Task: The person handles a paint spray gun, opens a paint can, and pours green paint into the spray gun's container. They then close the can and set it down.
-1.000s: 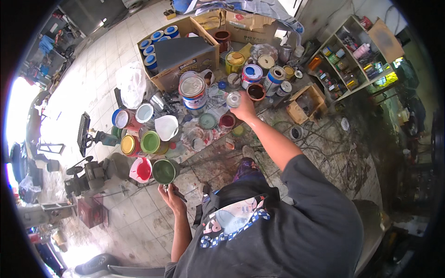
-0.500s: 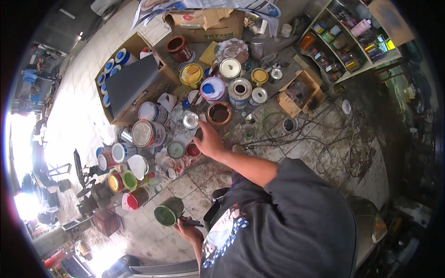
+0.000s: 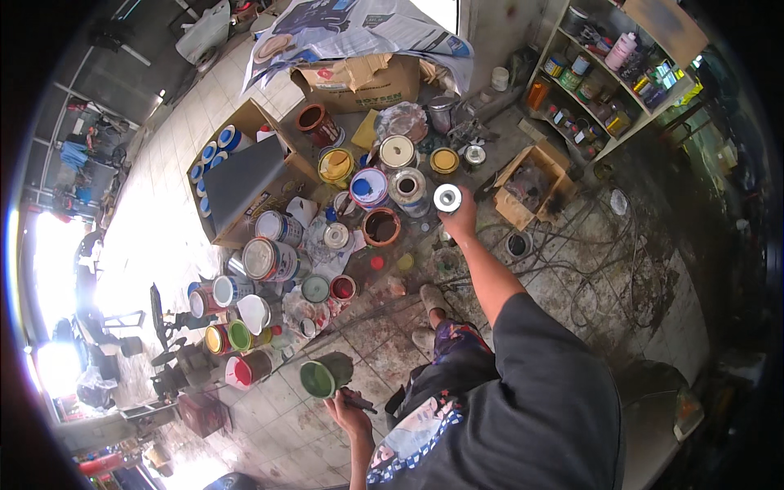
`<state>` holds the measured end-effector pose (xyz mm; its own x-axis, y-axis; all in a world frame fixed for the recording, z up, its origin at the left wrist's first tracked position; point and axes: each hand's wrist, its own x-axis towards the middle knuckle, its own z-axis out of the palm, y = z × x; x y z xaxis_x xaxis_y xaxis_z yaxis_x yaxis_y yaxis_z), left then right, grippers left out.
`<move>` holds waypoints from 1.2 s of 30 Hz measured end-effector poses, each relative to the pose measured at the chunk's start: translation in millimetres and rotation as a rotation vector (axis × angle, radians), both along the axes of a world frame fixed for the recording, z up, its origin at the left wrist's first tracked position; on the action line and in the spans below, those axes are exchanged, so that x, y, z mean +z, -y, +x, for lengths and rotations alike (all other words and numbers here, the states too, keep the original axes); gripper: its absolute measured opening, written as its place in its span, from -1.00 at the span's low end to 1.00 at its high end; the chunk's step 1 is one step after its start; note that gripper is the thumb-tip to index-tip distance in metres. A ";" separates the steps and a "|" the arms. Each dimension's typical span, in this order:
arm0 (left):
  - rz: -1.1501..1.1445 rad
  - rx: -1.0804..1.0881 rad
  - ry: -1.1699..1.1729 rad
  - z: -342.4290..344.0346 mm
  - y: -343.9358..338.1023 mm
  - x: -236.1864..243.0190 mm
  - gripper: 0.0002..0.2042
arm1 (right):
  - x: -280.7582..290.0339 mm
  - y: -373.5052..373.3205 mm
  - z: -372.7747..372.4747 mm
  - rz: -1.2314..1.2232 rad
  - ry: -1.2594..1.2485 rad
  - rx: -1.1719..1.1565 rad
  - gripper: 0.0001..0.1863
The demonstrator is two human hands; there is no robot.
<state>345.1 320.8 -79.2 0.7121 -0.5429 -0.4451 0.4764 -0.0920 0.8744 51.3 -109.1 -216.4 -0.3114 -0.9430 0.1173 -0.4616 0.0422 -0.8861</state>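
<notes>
moved since the earlier frame: right hand [image 3: 462, 214], now standing away from the silver-lidded can [image 3: 335, 235] near centre and holding a small can [image 3: 447, 198] right of centre.

progress, judged: taking hold appears done, each hand bearing a vessel; anything passing between the two appears not yet done, as they are standing well apart. whether the small can is resting or lifted: cannot tell.

right arm: reaching up from the lower right, nearly straight; fingers clamping round the small can's side, some hidden.

left hand [image 3: 349, 416]: rising from the lower edge, fingers gripping the near side of a green pot [image 3: 327, 376], lower left of centre, beside a dark handle [image 3: 358, 400]; exact finger placement unclear. pot's mouth is facing left.
</notes>
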 end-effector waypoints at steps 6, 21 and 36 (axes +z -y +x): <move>-0.021 -0.071 0.046 -17.3 -0.1 -17.9 -0.71 | 15.5 -33.8 -12.1 -0.173 -0.195 0.071 -0.17; -0.006 0.100 0.163 -83.9 -9.3 -4.7 -0.73 | -2.6 0.9 -17.8 0.118 -0.109 0.170 -0.12; -0.112 0.330 0.172 -187.5 81.9 -10.2 -0.82 | 117.6 152.2 -68.6 -0.194 -0.857 1.202 -0.41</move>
<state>157.6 238.9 -89.4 0.9158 -0.3104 -0.2549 0.3100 0.1426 0.9400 -17.3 -261.3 -98.8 0.8492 -0.5280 0.0087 -0.5047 -0.8163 -0.2810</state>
